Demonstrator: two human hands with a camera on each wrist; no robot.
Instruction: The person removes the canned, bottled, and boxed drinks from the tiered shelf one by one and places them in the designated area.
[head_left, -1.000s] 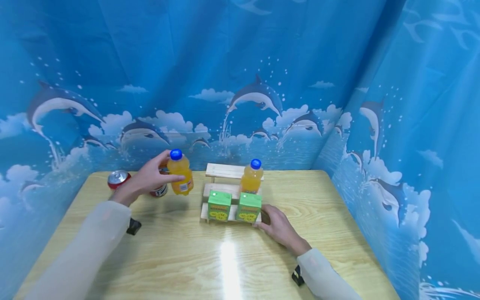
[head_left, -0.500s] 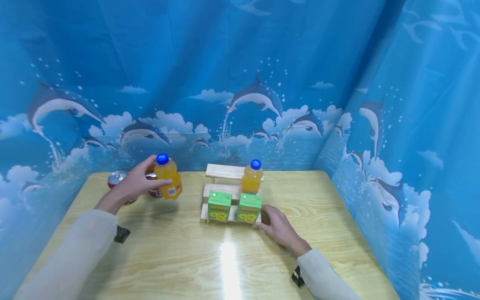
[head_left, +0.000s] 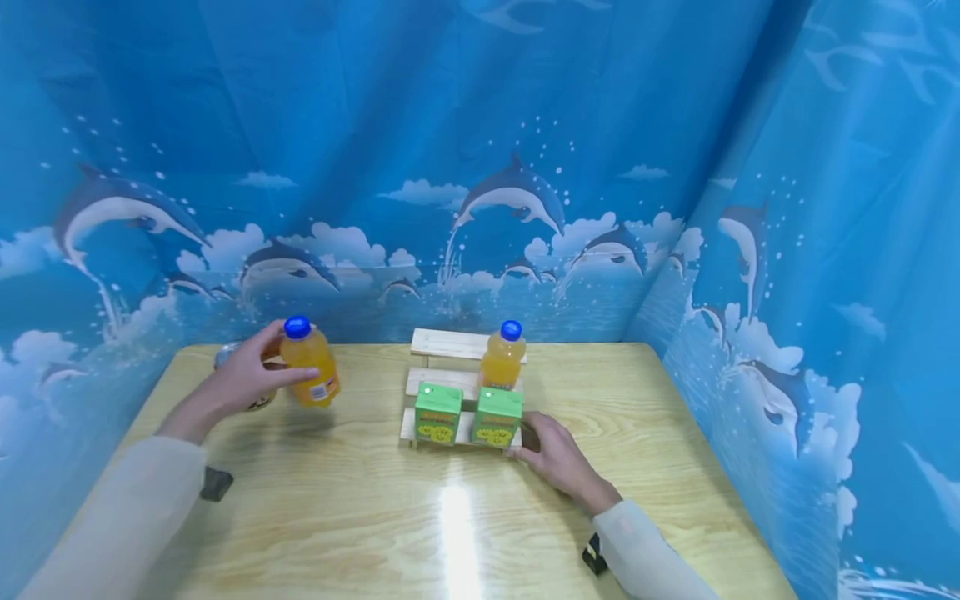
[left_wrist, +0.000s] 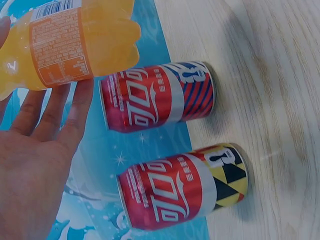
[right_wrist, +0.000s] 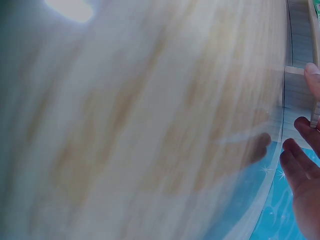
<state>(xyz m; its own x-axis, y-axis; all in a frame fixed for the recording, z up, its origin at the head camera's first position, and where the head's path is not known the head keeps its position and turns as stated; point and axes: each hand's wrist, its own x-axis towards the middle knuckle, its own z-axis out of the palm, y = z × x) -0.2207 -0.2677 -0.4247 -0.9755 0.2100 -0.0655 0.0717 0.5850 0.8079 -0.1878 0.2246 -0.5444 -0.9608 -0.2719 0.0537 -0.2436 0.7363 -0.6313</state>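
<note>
- Held bottle (head_left: 311, 362): clear plastic, filled with orange drink; blue cap (head_left: 297, 327), orange label (left_wrist: 60, 50) with barcode, lobed base.
- Position: left part of the counter (head_left: 360, 517), well apart from the stand, near the cans; whether the base touches the counter cannot be told.
- Orientation: cap up, base down; in the head view the long axis is near vertical, the cap leaning slightly left.
- Left-hand grip (head_left: 243, 379): parted by the bottle's width, thumb on one side and fingers on the other, holding it.
- Right-hand grip (head_left: 555, 454): nearly closed, thumb and forefinger pinching the right end of the wooden stand (head_left: 450, 342); the other fingers lie apart from it.
- Counts: two bottles, the second bottle (head_left: 502, 360) on the stand, behind the right carton (head_left: 497, 415); two green cartons, including the left carton (head_left: 438, 412), on the lowest tier; two red cans, one striped can (left_wrist: 157, 97) and one black-and-yellow-patterned can (left_wrist: 182, 185); one three-tier stand.
</note>
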